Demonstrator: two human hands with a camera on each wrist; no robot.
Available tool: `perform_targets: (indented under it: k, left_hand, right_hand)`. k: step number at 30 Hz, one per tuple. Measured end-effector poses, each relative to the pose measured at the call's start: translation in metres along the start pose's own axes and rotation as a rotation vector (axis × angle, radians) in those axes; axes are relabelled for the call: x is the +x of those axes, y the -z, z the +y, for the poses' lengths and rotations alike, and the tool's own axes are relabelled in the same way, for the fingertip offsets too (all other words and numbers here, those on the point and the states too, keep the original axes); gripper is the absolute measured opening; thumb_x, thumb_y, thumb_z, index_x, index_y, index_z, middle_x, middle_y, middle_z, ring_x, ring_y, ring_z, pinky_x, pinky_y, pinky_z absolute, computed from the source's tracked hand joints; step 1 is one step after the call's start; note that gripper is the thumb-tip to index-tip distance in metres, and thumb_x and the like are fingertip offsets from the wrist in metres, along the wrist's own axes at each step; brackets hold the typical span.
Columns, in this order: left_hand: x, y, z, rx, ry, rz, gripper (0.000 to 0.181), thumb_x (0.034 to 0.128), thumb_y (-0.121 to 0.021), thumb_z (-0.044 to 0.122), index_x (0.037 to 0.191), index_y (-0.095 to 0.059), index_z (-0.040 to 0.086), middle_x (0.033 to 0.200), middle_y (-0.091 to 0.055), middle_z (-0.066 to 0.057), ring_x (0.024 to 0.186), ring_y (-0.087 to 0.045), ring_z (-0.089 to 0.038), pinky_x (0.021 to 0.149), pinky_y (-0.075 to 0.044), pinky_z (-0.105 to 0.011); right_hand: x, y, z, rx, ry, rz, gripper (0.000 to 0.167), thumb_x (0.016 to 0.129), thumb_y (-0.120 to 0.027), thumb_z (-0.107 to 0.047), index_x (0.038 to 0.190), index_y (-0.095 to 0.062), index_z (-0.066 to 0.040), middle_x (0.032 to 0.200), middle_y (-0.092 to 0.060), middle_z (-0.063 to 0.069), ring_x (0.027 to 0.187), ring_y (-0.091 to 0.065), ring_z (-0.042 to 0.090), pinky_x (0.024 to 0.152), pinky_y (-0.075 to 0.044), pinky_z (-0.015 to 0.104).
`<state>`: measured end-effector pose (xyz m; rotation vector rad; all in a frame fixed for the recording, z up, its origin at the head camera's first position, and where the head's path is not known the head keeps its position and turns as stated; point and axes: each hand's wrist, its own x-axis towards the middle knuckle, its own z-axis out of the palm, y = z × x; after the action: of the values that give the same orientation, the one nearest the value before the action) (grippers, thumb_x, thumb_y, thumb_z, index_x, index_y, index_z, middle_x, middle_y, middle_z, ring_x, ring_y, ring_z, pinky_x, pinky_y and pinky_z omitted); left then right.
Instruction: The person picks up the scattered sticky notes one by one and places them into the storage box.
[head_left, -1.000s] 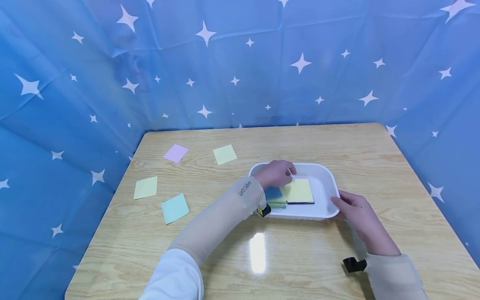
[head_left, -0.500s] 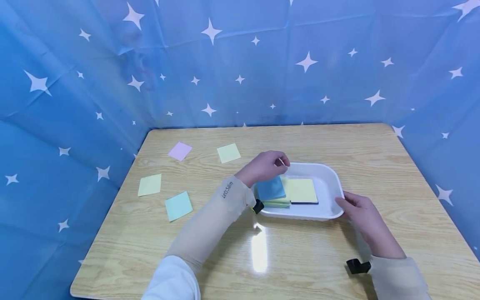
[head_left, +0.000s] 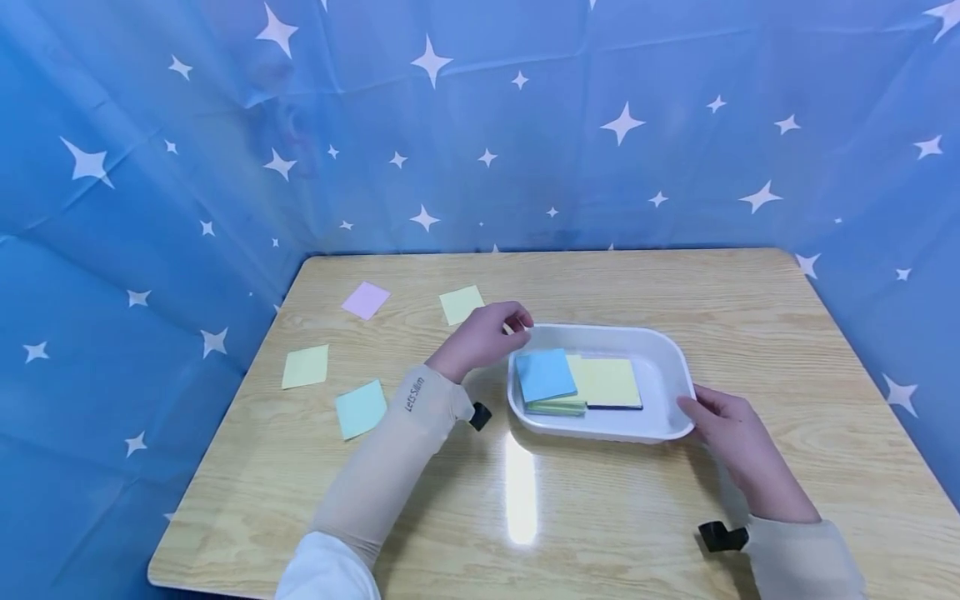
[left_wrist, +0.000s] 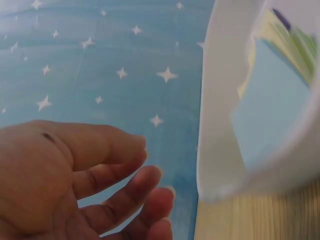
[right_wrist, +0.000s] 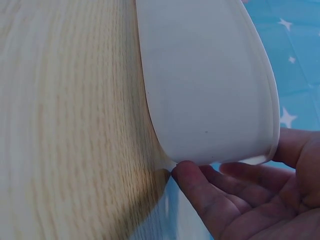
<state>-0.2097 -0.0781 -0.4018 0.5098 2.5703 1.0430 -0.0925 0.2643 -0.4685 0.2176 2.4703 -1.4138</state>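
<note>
A white plastic tray (head_left: pixel 663 392) rests on the table, holding blue sticky notes (head_left: pixel 545 374) over yellow-green ones (head_left: pixel 557 407), beside a yellow sticky note pad (head_left: pixel 613 383) with a dark underside. At the tray's right end, my right hand (head_left: pixel 726 427) pinches the rim, thumb on top and fingers against the outer wall, as the right wrist view (right_wrist: pixel 250 195) also shows. Just left of the tray, my left hand (head_left: pixel 486 335) hovers with loosely bent fingers (left_wrist: pixel 135 192) and nothing between them.
Single sticky notes lie on the wooden table (head_left: pixel 600 508) at the left: purple (head_left: pixel 366 300), cyan (head_left: pixel 361 409), pale green (head_left: pixel 305 367), and pale yellow (head_left: pixel 459 305) partly behind the left hand. A blue star-patterned cloth (head_left: pixel 525 125) hangs behind and beside the table.
My left hand has come out of the tray and moved left past its edge, uncovering the blue sticky notes. The right hand keeps its hold on the rim. The head view has shifted slightly.
</note>
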Motion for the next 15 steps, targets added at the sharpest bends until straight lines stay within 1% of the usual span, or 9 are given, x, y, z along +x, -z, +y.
perform_targets:
  k: [2, 4, 7, 10, 13, 15]
  left_hand:
    - [-0.003, 0.004, -0.005, 0.006, 0.010, 0.011, 0.024, 0.1015, -0.060, 0.023, 0.122, -0.065, 0.011, 0.113, -0.067, -0.004, 0.100, -0.062, -0.021, 0.084, -0.055, -0.033]
    - [-0.006, 0.007, -0.010, 0.012, 0.028, 0.019, 0.025, 0.1011, -0.061, 0.023, 0.123, -0.064, 0.011, 0.113, -0.066, -0.005, 0.100, -0.062, -0.021, 0.082, -0.055, -0.034]
    - [-0.011, 0.011, -0.018, 0.034, 0.057, 0.031, 0.027, 0.1009, -0.060, 0.024, 0.124, -0.064, 0.010, 0.114, -0.066, -0.006, 0.101, -0.062, -0.021, 0.085, -0.056, -0.035]
    - [-0.015, 0.012, -0.027, 0.056, 0.078, 0.030, 0.030, 0.1011, -0.059, 0.024, 0.127, -0.063, 0.009, 0.115, -0.067, -0.006, 0.102, -0.062, -0.022, 0.088, -0.056, -0.038]
    - [-0.021, 0.011, -0.039, 0.075, 0.091, 0.033, 0.031, 0.1009, -0.060, 0.025, 0.127, -0.064, 0.009, 0.114, -0.067, -0.006, 0.103, -0.062, -0.021, 0.090, -0.056, -0.038]
    - [-0.027, 0.010, -0.047, 0.076, 0.100, 0.034, 0.031, 0.1013, -0.060, 0.026, 0.128, -0.064, 0.009, 0.114, -0.068, -0.005, 0.103, -0.063, -0.021, 0.090, -0.056, -0.038]
  right_hand:
    - [-0.001, 0.001, 0.000, -0.008, 0.000, 0.000, 0.063, 0.111, -0.043, -0.036, 0.156, -0.033, 0.007, 0.158, -0.037, 0.033, 0.134, -0.053, 0.033, 0.088, -0.061, 0.021]
    - [-0.002, 0.002, 0.001, -0.008, -0.002, -0.002, 0.064, 0.110, -0.043, -0.038, 0.156, -0.033, 0.006, 0.158, -0.037, 0.032, 0.130, -0.057, 0.025, 0.088, -0.061, 0.021]
    - [-0.003, 0.003, 0.001, 0.000, -0.006, 0.000, 0.064, 0.110, -0.044, -0.038, 0.156, -0.033, 0.005, 0.158, -0.038, 0.031, 0.119, -0.060, 0.007, 0.086, -0.060, 0.018]
    - [-0.002, 0.004, 0.002, 0.014, -0.005, 0.004, 0.063, 0.110, -0.044, -0.036, 0.155, -0.033, 0.006, 0.158, -0.037, 0.032, 0.109, -0.056, -0.007, 0.084, -0.059, 0.014]
    - [-0.001, 0.003, 0.002, 0.024, -0.002, 0.001, 0.062, 0.110, -0.044, -0.036, 0.155, -0.034, 0.007, 0.157, -0.037, 0.033, 0.104, -0.055, -0.012, 0.083, -0.058, 0.013]
    - [0.000, 0.003, 0.001, 0.022, 0.001, -0.002, 0.062, 0.110, -0.044, -0.036, 0.155, -0.034, 0.006, 0.158, -0.038, 0.032, 0.106, -0.056, -0.010, 0.083, -0.058, 0.013]
